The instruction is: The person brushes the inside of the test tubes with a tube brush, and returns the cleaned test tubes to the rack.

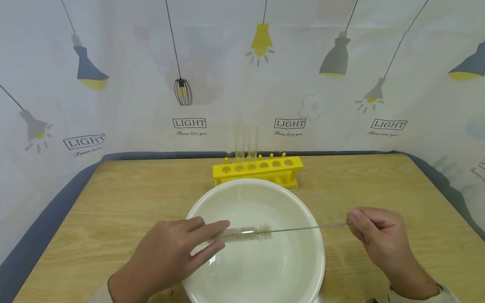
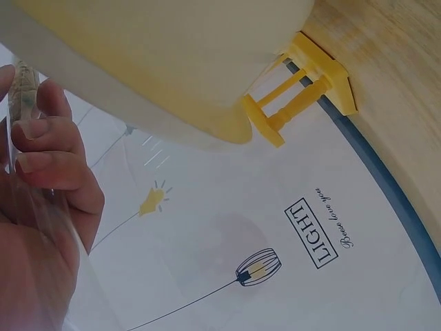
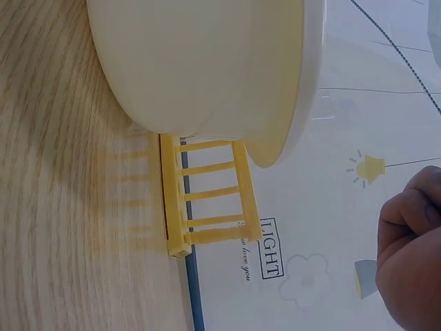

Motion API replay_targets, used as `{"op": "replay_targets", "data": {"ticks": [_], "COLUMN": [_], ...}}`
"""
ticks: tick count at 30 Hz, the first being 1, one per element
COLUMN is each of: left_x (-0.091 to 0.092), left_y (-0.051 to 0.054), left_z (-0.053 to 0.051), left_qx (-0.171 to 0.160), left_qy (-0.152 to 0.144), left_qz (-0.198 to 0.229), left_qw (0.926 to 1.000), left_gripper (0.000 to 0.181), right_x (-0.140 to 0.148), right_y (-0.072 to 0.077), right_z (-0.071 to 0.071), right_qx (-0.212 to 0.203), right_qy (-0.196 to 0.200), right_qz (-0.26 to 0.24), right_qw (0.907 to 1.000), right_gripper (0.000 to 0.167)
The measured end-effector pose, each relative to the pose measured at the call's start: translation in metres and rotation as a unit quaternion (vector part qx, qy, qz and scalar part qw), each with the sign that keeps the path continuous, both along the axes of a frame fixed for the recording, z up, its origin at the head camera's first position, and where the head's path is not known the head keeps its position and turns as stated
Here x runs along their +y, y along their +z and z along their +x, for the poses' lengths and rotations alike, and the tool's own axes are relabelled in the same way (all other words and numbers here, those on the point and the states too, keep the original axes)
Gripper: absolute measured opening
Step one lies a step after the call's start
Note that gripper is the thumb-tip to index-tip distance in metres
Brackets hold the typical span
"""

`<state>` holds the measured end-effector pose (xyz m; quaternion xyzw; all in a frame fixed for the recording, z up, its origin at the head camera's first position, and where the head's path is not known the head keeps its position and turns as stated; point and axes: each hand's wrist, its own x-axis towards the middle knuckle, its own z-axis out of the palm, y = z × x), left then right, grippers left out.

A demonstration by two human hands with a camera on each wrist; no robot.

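i've got the right hand [image 3: 413, 241] at the right wrist cam's edge, fingers [image 3: 401, 212] curled; twisted wire [image 3: 406, 63] top right; yellow rack [image 3: 211, 193] on desk [image 3: 48, 227], partly behind cream basin [image 3: 193, 62].

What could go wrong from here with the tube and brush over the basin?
The clear tube could slip from the left hand and strike the white basin below it.
If the right hand pushes the thin-stemmed brush crookedly, it may bend or strain the tube.
The yellow rack stands close behind the basin, so nudging the basin might disturb the two tubes upright in it.
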<state>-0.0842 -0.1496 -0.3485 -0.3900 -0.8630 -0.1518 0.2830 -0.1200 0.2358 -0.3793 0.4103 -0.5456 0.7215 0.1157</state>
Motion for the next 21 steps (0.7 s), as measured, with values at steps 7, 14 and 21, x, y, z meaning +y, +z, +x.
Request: {"op": "replay_targets", "data": {"ticks": [7, 14, 21], "left_x": [0.0, -0.0011, -0.0032], "left_y": [0.0008, 0.0021, 0.0022], "left_z": [0.0001, 0.0003, 0.0003], "left_qx": [0.01, 0.004, -0.007], "left_qy": [-0.012, 0.0, 0.013], "left_qz": [0.011, 0.006, -0.001], "left_qw": [0.9998, 1.0, 0.9999], "left_gripper": [0.036, 0.04, 0.044], "right_x": [0.0003, 0.0032, 0.0047], "right_y": [0.0003, 0.0007, 0.0005], "right_z": [0.0, 0.0005, -0.0006], "right_qx": [0.002, -0.01, -0.014], "right_qy": [0.009, 0.01, 0.01], "right_qz": [-0.009, -0.015, -0.015], "right_qw": [0.9999, 0.9998, 0.9997], "right_gripper": [0.044, 0.044, 0.045]}}
